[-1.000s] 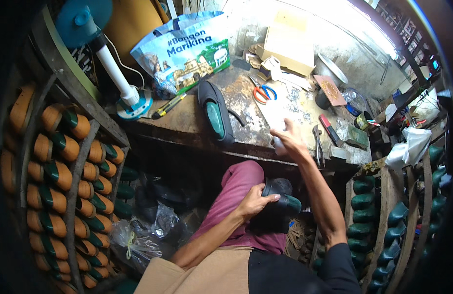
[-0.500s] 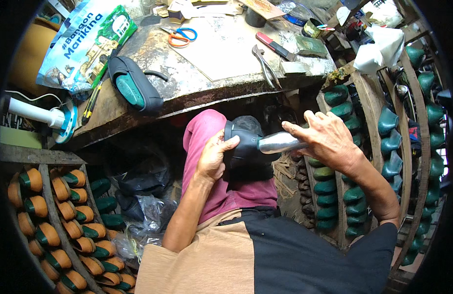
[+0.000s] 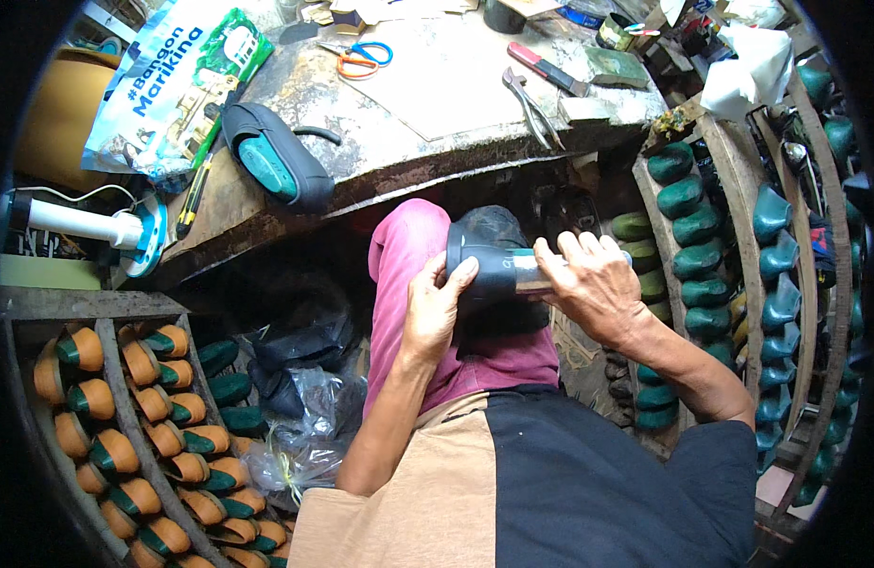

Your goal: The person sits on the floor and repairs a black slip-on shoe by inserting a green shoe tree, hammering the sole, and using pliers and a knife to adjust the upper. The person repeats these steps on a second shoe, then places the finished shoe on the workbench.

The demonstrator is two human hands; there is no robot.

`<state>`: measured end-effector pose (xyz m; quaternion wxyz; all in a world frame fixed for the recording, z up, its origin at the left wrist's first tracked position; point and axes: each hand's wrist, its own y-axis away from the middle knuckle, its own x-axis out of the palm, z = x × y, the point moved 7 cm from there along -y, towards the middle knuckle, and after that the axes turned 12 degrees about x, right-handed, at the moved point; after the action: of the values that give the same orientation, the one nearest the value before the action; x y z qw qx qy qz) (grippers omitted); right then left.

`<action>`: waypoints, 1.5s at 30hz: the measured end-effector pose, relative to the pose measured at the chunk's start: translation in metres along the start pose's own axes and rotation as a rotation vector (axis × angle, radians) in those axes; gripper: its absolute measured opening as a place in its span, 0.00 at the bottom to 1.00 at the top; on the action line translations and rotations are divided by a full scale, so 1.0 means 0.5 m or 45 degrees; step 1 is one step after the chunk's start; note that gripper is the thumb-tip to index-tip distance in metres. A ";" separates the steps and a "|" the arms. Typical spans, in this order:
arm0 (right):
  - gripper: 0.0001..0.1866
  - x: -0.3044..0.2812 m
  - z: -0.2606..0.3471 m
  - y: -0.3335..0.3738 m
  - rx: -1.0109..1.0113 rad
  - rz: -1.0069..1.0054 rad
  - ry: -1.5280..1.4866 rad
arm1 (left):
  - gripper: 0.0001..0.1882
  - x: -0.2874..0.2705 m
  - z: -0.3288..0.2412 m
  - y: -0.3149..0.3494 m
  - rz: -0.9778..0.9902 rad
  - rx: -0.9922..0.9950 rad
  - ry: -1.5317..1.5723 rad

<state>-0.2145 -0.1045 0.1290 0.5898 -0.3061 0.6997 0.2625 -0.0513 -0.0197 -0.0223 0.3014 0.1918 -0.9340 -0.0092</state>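
Over my lap, my left hand (image 3: pixel 433 308) grips a black shoe (image 3: pixel 486 272) by its left end, thumb on top. A thin teal edge shows at the shoe's right end. Against that end lies a smooth, shiny silver piece (image 3: pixel 531 274), whose exact kind I cannot make out. My right hand (image 3: pixel 593 292) is closed over the silver piece, fingers bent across its top, and hides much of it. A dark pad-like covering (image 3: pixel 494 225) lies on my right knee, behind the shoe.
The worktable (image 3: pixel 361 170) ahead holds another black shoe with a teal last (image 3: pixel 278 161), scissors (image 3: pixel 363 61), pincers (image 3: pixel 531 109) and a red-handled cutter (image 3: pixel 547 69). Racks of orange-and-green shoes (image 3: pixel 91 398) stand left, green lasts (image 3: pixel 697 224) right. Plastic bags (image 3: pixel 314 407) lie beside my left arm.
My right hand has moved closer to the shoe and curled its fingers over the silver piece; before, its index finger was stretched out. The whole view has shifted slightly.
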 end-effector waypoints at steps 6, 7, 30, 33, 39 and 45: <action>0.29 0.160 -0.156 0.045 0.389 0.000 -0.918 | 0.19 -0.003 0.014 -0.033 -0.107 -0.242 -0.320; 0.23 0.213 -0.186 0.047 0.522 -0.032 -1.170 | 0.24 -0.003 -0.018 -0.056 -0.059 -0.045 -0.427; 0.28 0.529 -0.151 -0.011 0.313 -0.243 -1.863 | 0.48 0.244 0.083 -0.149 1.353 -0.322 -1.340; 0.26 0.501 -0.171 -0.052 0.268 -0.084 -1.770 | 0.49 0.232 0.050 -0.134 1.296 -0.214 -1.288; 0.23 0.766 -0.122 0.180 0.624 0.092 -1.223 | 0.46 0.174 -0.027 -0.051 1.312 -0.018 -1.262; 0.32 0.975 -0.285 0.589 1.738 0.403 -1.553 | 0.16 0.070 -0.129 0.001 0.731 0.145 -0.546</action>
<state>-0.5833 -0.0676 -0.3262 0.8654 0.3974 0.3049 -0.0132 -0.0410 -0.0257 0.0504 0.0778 -0.0680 -0.9907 0.0880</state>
